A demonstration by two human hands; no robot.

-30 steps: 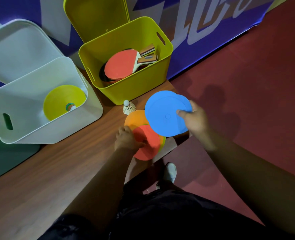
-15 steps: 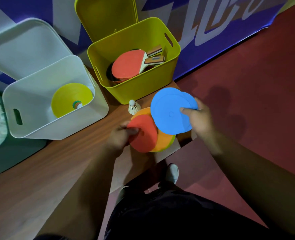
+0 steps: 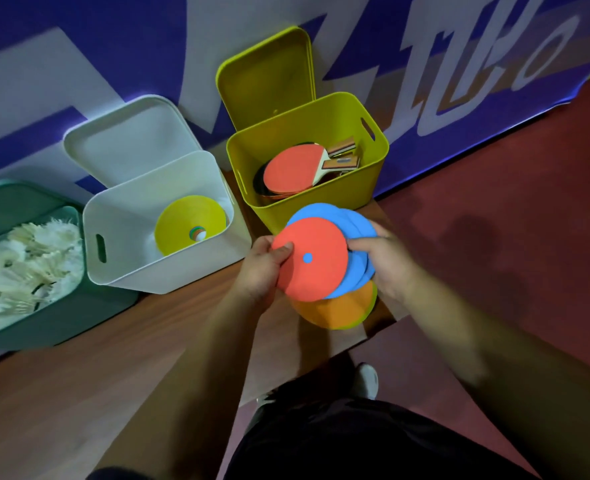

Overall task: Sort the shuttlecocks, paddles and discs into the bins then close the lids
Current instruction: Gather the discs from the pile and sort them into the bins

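Observation:
My left hand (image 3: pixel 264 268) grips the left edge of a red disc (image 3: pixel 312 268), held on top of several blue discs (image 3: pixel 359 233) that my right hand (image 3: pixel 387 261) grips from the right. Below them an orange disc (image 3: pixel 338 311) lies on the wooden table (image 3: pixel 79 375), with a green edge under it. The white bin (image 3: pixel 155 268) holds a yellow disc (image 3: pixel 189 216) with a shuttlecock on it. Red paddles (image 3: pixel 295 169) fill the yellow bin (image 3: pixel 314 199). The green bin (image 3: pixel 79 306) at the left holds several white shuttlecocks (image 3: pixel 23 265). All lids stand open.
A blue and white banner (image 3: pixel 113 46) runs along the wall behind the bins. Red floor (image 3: pixel 511 220) lies to the right of the table corner. My legs and a white shoe (image 3: pixel 368 379) show below the table edge.
My left hand has lifted the red disc off the orange one and brought it onto the blue discs in my right hand. The camera has shifted left, and the green bin now shows.

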